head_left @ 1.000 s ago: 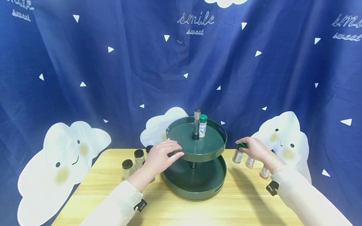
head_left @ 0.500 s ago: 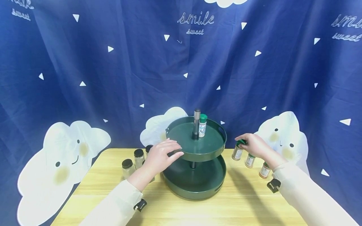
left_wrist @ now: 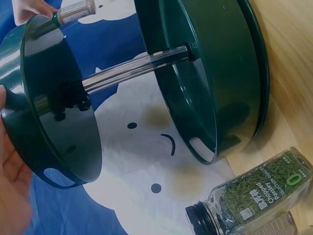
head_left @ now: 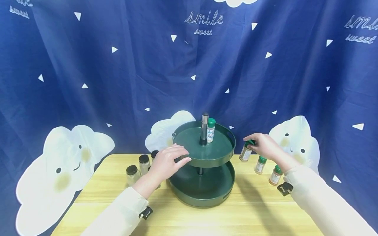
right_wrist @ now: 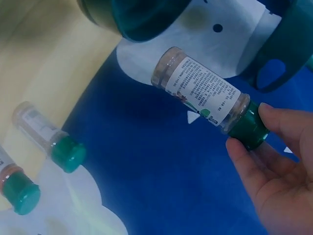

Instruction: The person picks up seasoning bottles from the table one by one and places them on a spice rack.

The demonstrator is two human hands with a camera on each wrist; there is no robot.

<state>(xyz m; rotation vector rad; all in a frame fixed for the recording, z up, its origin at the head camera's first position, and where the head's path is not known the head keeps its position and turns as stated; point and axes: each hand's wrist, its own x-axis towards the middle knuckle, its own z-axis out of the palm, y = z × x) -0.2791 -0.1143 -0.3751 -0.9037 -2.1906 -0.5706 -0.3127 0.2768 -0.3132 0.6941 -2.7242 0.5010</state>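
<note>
My right hand pinches a spice jar by its green cap, thumb on one side and fingers on the other. This jar tilts in the air right of the dark green two-tier turntable rack. In the right wrist view its printed white label shows. My left hand rests at the left front of the rack's upper tray, fingers extended along the rim; its palm faces the tray's outer wall in the left wrist view. Another green-capped jar stands on the upper tray, beside the centre post.
Two green-capped jars stand on the wooden table, below my right hand. Several black-capped jars stand at the left, partly behind my left arm; one holds chopped parsley. A blue curtain hangs behind.
My right hand has lifted the spice jar off the table and moved it slightly up and left; the jar now tilts. My left hand stays on the rack's upper tray.
</note>
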